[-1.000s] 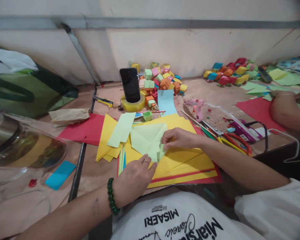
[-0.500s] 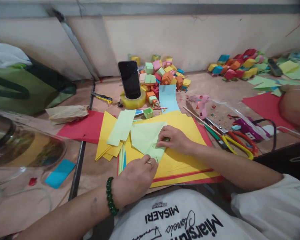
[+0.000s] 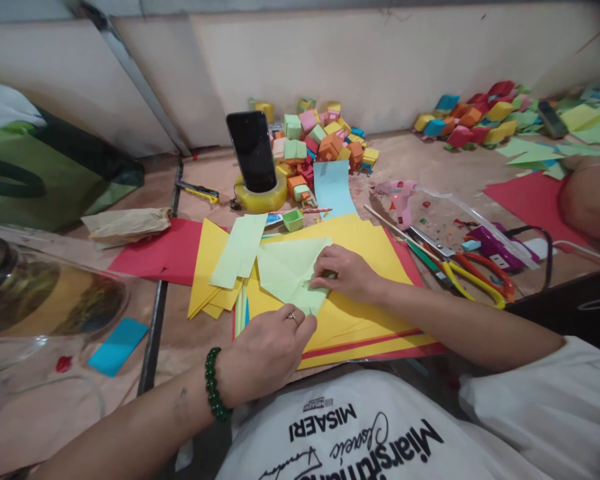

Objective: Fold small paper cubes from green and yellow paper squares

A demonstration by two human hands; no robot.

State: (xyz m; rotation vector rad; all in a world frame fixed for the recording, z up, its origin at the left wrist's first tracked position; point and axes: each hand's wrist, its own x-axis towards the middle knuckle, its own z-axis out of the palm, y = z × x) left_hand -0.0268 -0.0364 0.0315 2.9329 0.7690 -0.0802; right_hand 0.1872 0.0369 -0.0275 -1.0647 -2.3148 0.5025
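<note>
A creased sheet of light green paper (image 3: 286, 268) lies on a stack of yellow paper (image 3: 375, 250), its right part folded over. My right hand (image 3: 347, 272) is closed, thumb and fingers pinching the fold at the sheet's right side. At the lower corner, my left hand (image 3: 273, 347) has its fingers closed on the same sheet; the fingertips are partly hidden. It wears a ring and a green bead bracelet (image 3: 215, 383). Left of the sheet are narrow light green strips (image 3: 239, 250), and behind it stands a small green paper box (image 3: 293, 220).
A phone (image 3: 251, 152) leans in a tape roll (image 3: 260, 198) before a pile of folded paper cubes (image 3: 330, 143). To the right lie a pink glue gun (image 3: 401, 200), scissors (image 3: 433, 243) and a purple power strip (image 3: 495, 247). Another person's arm (image 3: 591, 200) rests at far right.
The whole view has shifted slightly. Both hands stay on the light green sheet, with the left hand slightly lower against its bottom corner.
</note>
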